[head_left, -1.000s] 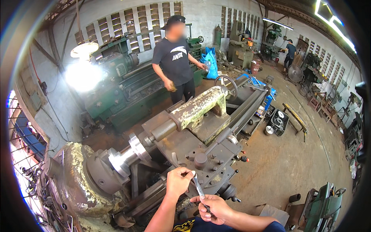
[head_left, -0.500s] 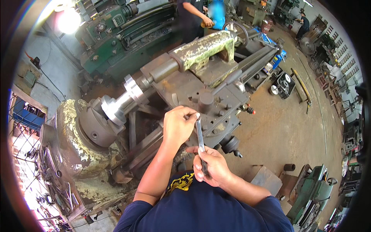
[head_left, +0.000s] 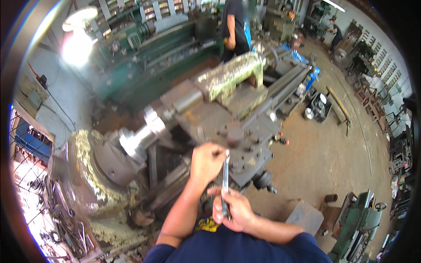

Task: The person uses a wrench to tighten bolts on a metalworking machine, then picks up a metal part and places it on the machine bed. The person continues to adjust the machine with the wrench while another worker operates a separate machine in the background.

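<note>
My right hand (head_left: pixel 237 211) is closed around the lower part of a slim silver spanner (head_left: pixel 225 175), which points up and away from me. At its upper end, the closed fingers of my left hand (head_left: pixel 207 163) meet the tip; whether something small is pinched there too is hidden. Both hands are in front of a large worn lathe. Just beyond my left hand is its carriage with a round tool post (head_left: pixel 235 136). A shiny flanged metal workpiece (head_left: pixel 141 136) sits between the chuck (head_left: pixel 115 163) and the tailstock (head_left: pixel 230 74).
Loose hand tools (head_left: pixel 61 206) lie on the headstock at left. A green lathe (head_left: pixel 175 65) stands behind, where another person (head_left: pixel 234 28) is. On the floor at right are a black tray (head_left: pixel 319 107) and a green machine (head_left: pixel 357 225). A second person (head_left: pixel 335 35) is far off.
The view has tilted up, so the lathe and my hands sit lower in the picture. My hold on the spanner looks the same. The nearer person now stands more upright with an arm lowered.
</note>
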Demonstrator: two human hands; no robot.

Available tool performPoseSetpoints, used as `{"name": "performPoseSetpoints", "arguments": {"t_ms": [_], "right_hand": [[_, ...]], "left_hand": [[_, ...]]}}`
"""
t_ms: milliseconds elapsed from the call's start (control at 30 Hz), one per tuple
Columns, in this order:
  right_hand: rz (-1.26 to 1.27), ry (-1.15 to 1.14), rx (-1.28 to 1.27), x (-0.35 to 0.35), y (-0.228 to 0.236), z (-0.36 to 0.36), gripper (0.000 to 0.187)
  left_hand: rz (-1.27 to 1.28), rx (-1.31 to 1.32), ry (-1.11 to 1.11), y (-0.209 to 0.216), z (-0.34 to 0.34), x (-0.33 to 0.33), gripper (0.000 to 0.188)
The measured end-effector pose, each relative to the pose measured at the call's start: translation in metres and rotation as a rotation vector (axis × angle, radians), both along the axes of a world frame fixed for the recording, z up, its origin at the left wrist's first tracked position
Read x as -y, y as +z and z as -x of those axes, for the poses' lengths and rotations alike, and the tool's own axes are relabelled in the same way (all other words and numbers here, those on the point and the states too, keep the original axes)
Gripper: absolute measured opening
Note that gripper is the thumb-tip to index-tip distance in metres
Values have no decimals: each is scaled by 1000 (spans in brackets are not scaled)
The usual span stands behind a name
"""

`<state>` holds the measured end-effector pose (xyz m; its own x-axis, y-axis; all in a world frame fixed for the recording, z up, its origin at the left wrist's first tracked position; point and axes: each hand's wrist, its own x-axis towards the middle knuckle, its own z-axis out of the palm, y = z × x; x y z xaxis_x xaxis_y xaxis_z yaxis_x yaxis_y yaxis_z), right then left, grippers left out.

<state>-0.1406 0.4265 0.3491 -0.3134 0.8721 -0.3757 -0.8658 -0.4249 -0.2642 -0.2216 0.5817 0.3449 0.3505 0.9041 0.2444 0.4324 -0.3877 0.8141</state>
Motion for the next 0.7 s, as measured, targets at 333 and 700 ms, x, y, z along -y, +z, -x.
{"name": "performPoseSetpoints", "arguments": {"t_ms": [333,700], "right_hand": [[48,-15,-28,-16,-7,26,30],[147,130,81,-28,5,28,34]], "left_hand": [[181,72,-24,8,3,5,16],[236,181,41,-27,39,-8,101]]}}
